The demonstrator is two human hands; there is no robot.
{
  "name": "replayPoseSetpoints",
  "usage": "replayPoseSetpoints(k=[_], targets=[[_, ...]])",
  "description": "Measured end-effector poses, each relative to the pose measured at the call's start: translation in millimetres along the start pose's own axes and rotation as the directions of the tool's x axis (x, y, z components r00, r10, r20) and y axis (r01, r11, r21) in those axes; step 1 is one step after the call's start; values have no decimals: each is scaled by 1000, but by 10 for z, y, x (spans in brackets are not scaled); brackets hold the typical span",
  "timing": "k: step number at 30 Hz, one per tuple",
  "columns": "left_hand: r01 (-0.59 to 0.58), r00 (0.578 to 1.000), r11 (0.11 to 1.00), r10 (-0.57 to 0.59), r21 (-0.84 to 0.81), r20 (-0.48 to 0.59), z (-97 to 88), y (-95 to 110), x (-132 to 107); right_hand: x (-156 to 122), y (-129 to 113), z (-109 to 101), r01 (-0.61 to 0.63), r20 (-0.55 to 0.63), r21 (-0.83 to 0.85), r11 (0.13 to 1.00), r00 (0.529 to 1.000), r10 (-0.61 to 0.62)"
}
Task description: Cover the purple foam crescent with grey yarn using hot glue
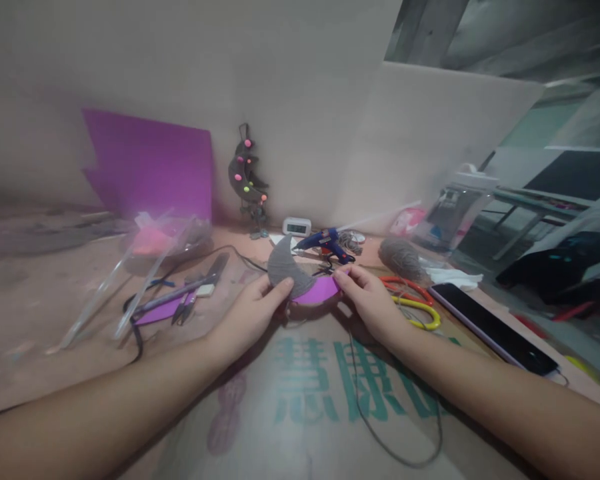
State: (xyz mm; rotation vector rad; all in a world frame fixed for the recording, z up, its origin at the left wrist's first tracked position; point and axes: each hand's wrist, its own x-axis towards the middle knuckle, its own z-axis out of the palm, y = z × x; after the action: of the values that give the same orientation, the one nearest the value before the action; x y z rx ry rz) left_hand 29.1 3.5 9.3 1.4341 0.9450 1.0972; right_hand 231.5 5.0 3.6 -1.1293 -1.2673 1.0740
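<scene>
Both my hands hold a crescent-shaped piece (300, 279) just above the cardboard. Its left part is wrapped in grey yarn and its right end is bare purple foam. My left hand (250, 313) pinches the grey wrapped part with thumb and fingers. My right hand (370, 300) pinches the purple tip. A thin grey yarn strand (380, 433) trails from the piece across the cardboard toward me.
A blue glue gun (325, 243), a small clock (297, 226) and a decorated dark crescent (247, 177) stand behind. Grey yarn ball (403, 259), orange and yellow scissors (413, 300) and a phone (490, 327) lie right. Glue sticks (130, 293), snips (185, 308) and purple sheet (150, 163) lie left.
</scene>
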Motion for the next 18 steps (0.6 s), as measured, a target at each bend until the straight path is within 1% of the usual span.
replayPoseSetpoints(k=[3, 5, 10, 13, 18], targets=[[-10, 1000, 1000, 10, 26, 25, -2, 10, -12, -19, -7, 19, -61, -18, 72, 996, 998, 63], [-6, 999, 999, 4, 44, 34, -5, 6, -22, -17, 0, 18, -79, -27, 94, 992, 996, 82], [26, 1000, 1000, -26, 8, 15, -7, 40, -33, 15, 27, -36, -33, -21, 22, 999, 999, 33], [35, 999, 999, -35, 18, -4, -2, 87, -24, 20, 26, -61, -14, -20, -20, 1000, 1000, 14], [34, 999, 999, -36, 34, 41, -2, 94, -6, 23, 32, -64, 17, 5, -69, 997, 1000, -17]])
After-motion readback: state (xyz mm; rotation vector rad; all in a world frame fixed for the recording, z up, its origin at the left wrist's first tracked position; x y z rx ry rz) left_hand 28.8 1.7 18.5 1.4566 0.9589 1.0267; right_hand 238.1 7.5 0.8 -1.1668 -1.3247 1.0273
